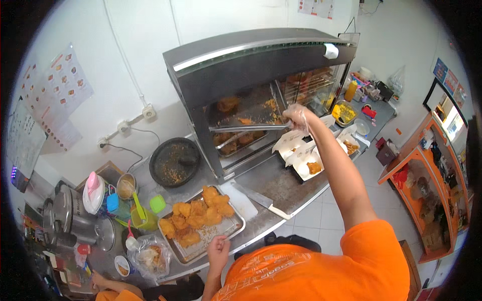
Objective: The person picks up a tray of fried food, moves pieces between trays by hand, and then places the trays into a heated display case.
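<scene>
My right hand (297, 116), in a clear plastic glove, grips the right end of a metal tray (260, 107) inside the food warmer (244, 67). That tray is tilted and holds a piece of fried food and crumbs. Beneath it, another tray with fried pieces (246, 139) rests in the warmer. My left hand (219, 248), bare, is at the near edge of a metal tray (236, 230) on the counter; its fingers seem to touch the rim. Pieces of fried chicken (196, 212) are piled in this tray. A knife (260, 197) lies across a white cutting board (241, 205).
Open paper food boxes (307, 165) stand right of the knife. A round stone mortar (175, 161) sits left of the warmer. Pots (71, 214), a green jug (145, 220) and a plastic bag (150, 259) crowd the left. Another person's hand (98, 281) shows at lower left.
</scene>
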